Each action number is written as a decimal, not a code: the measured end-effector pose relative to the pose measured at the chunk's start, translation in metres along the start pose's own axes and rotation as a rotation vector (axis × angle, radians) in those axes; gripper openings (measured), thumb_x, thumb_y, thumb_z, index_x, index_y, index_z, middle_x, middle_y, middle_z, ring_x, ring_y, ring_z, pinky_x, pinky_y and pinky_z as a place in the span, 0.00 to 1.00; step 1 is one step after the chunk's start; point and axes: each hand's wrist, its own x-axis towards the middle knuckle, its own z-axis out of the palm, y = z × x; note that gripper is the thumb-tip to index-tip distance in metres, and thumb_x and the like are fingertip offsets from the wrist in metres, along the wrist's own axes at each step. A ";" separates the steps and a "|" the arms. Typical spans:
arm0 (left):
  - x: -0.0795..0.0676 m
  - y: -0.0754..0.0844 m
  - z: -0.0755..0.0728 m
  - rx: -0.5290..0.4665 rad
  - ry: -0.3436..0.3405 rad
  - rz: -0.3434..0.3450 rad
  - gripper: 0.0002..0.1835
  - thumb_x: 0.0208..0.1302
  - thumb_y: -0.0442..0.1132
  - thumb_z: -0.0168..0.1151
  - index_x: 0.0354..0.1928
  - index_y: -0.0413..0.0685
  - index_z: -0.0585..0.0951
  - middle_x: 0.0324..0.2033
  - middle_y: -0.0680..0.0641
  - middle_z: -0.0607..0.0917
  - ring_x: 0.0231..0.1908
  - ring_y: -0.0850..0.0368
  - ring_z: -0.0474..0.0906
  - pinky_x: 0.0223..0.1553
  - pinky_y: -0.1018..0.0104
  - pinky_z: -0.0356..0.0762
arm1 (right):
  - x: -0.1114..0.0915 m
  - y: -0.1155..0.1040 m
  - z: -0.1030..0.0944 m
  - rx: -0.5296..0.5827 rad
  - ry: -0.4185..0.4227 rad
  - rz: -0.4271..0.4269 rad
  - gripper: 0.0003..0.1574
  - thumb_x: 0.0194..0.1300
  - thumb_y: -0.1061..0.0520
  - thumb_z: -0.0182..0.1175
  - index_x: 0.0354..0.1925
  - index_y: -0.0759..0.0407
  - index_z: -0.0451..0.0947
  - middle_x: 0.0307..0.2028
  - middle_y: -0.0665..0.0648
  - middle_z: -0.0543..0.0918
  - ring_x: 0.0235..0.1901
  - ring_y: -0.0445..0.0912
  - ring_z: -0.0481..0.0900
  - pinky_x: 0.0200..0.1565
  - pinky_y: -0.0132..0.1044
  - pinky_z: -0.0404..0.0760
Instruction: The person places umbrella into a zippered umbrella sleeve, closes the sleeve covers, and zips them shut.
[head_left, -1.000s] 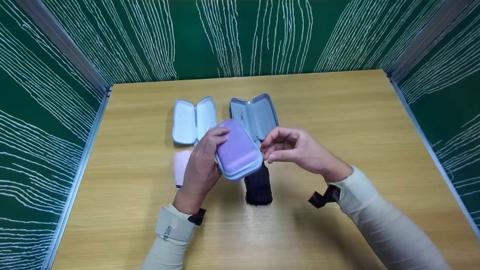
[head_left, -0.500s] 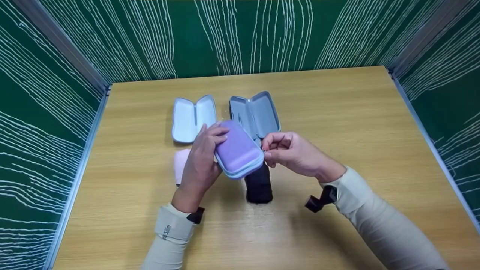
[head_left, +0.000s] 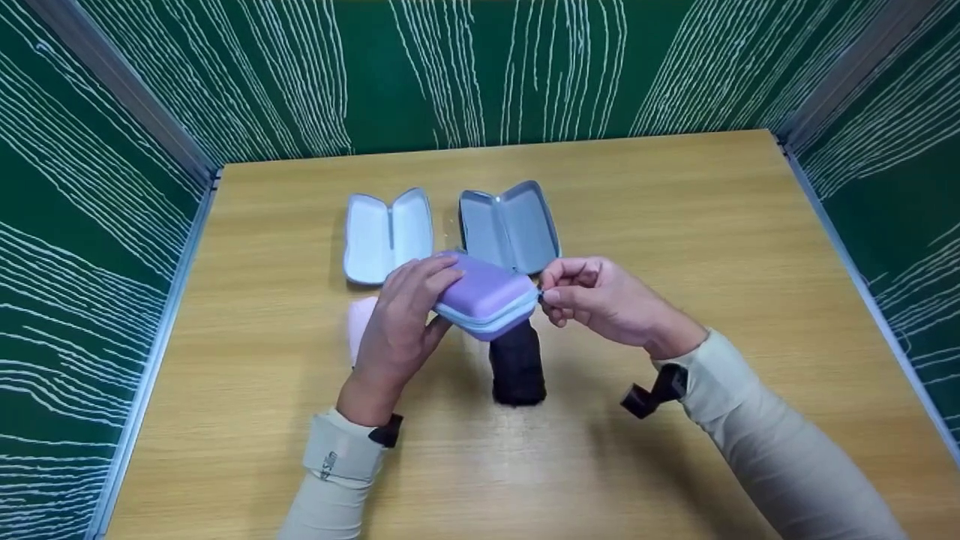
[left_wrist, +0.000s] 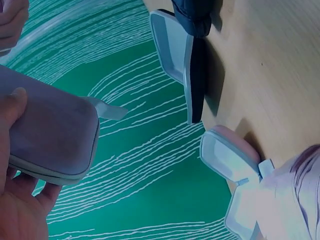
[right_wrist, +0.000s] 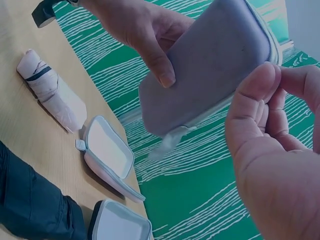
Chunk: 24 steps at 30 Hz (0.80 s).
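Note:
My left hand (head_left: 405, 307) grips a purple zip case (head_left: 487, 289) by its left side, thumb on one face and fingers on the other, above the table. The case's two halves meet along a light blue zip band (head_left: 491, 322), and a pale loop (left_wrist: 107, 110) sticks out from one end in the left wrist view. At the right corner, my right hand (head_left: 600, 304) pinches the small dark zip pull (head_left: 541, 295) between thumb and forefinger. In the right wrist view, the thumb and finger pads press together right at the case's edge, hiding the pull.
Behind the hands, a white-lined case (head_left: 369, 240) and a grey-lined case (head_left: 510, 229) stand open on the wooden table (head_left: 675, 202). A black folded umbrella (head_left: 517, 367) lies below the purple case. A pink folded umbrella (right_wrist: 52, 92) lies left, partly behind the left hand.
My right thumb and forefinger have come together on the zip pull. The purple case has tilted, turning its zipped edge toward the head camera, and its near end has risen slightly.

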 end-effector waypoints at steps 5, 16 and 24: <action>0.000 0.001 0.000 0.109 -0.021 -0.013 0.30 0.65 0.36 0.73 0.67 0.59 0.74 0.63 0.46 0.80 0.63 0.47 0.76 0.65 0.47 0.70 | -0.003 -0.001 -0.003 -0.034 0.028 0.016 0.09 0.73 0.69 0.58 0.39 0.59 0.81 0.35 0.52 0.82 0.33 0.44 0.79 0.37 0.31 0.79; -0.001 0.005 0.003 0.312 -0.063 -0.066 0.26 0.66 0.39 0.73 0.64 0.64 0.79 0.57 0.45 0.83 0.57 0.44 0.78 0.56 0.49 0.72 | -0.003 0.002 0.001 -0.296 0.157 0.078 0.03 0.72 0.66 0.63 0.37 0.63 0.80 0.31 0.55 0.80 0.31 0.44 0.78 0.36 0.34 0.81; 0.000 0.012 0.008 0.439 -0.067 -0.100 0.22 0.68 0.41 0.71 0.61 0.65 0.79 0.54 0.42 0.85 0.52 0.40 0.80 0.46 0.50 0.74 | 0.000 0.003 0.008 -0.395 0.267 0.142 0.09 0.70 0.62 0.67 0.41 0.70 0.81 0.33 0.58 0.83 0.31 0.47 0.80 0.38 0.37 0.83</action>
